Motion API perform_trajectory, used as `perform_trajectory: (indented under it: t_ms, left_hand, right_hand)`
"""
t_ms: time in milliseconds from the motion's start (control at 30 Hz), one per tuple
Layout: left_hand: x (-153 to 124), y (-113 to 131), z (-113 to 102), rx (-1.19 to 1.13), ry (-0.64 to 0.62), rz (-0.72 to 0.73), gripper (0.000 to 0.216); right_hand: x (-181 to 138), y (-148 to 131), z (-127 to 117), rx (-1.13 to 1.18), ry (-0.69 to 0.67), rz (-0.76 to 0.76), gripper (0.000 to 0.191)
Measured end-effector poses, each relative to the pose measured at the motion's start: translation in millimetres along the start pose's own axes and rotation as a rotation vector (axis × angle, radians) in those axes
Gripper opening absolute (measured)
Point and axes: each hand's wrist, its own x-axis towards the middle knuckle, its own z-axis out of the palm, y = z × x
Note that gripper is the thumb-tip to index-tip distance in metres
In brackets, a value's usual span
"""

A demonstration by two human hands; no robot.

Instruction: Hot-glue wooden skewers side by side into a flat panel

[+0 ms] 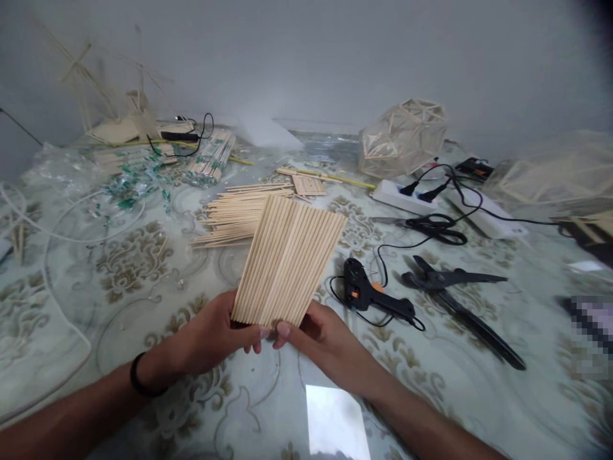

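Both my hands hold up a flat panel of wooden sticks (290,259) laid side by side, tilted away from me above the table. My left hand (215,332) grips its near left corner, thumb on top; a black band circles that wrist. My right hand (320,335) pinches the near right corner, fingers closed under the panel. Behind the panel lies a loose pile of wooden sticks (234,214).
A black glue gun (371,295) with its cord lies right of the panel, black shears (460,300) further right. White power strips (407,195) and cables sit behind. A stick-frame polyhedron (405,137), stick models (115,108) and plastic bags (124,179) crowd the back. A patterned cloth (134,262) covers the table.
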Motion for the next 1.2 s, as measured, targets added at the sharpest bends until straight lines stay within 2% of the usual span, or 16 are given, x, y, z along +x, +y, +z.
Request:
perform_trajectory:
  t_ms: [100, 267, 467, 567, 800, 900, 967, 1033, 1100, 1200]
  left_hand:
    - [0, 4, 2, -0.052, -0.016, 0.011, 0.01]
    - [0, 5, 3, -0.142, -0.017, 0.06, 0.016]
    - [-1, 5, 2, -0.246, 0.007, 0.05, 0.042]
    - [-3, 9, 2, -0.288, 0.023, 0.011, 0.046]
    - [-2, 6, 6, -0.455, 0.027, 0.007, 0.037]
    - [-1, 3, 6, -0.482, 0.022, -0.011, 0.037]
    - [-1, 3, 4, -0.457, 0.031, -0.04, 0.035]
    - [-1, 5, 0, -0.367, 0.064, -0.037, 0.026]
    - [-1, 8, -5, -0.235, 0.121, 0.011, 0.016]
    - [-2, 12, -12, -0.116, 0.198, 0.092, 0.026]
  right_hand:
    - [0, 1, -1, -0.041, -0.005, 0.02, 0.036]
    - [1, 4, 0, 0.069, -0.034, 0.034, 0.035]
    - [0, 2, 3, 0.114, -0.052, -0.017, 0.033]
    - [-1, 3, 6, 0.126, -0.01, -0.041, 0.03]
    - [-6, 4, 16, 0.123, 0.056, -0.024, 0.025]
    - [-7, 1, 8, 0.083, 0.197, -0.057, 0.024]
    - [-6, -1, 0, 0.057, 0.335, -0.083, 0.025]
    - [-5, -2, -7, 0.057, 0.384, -0.087, 0.029]
    - [-5, -3, -9, 0.06, 0.346, -0.08, 0.031]
    - [-5, -5, -5, 0.051, 0.233, -0.062, 0.03]
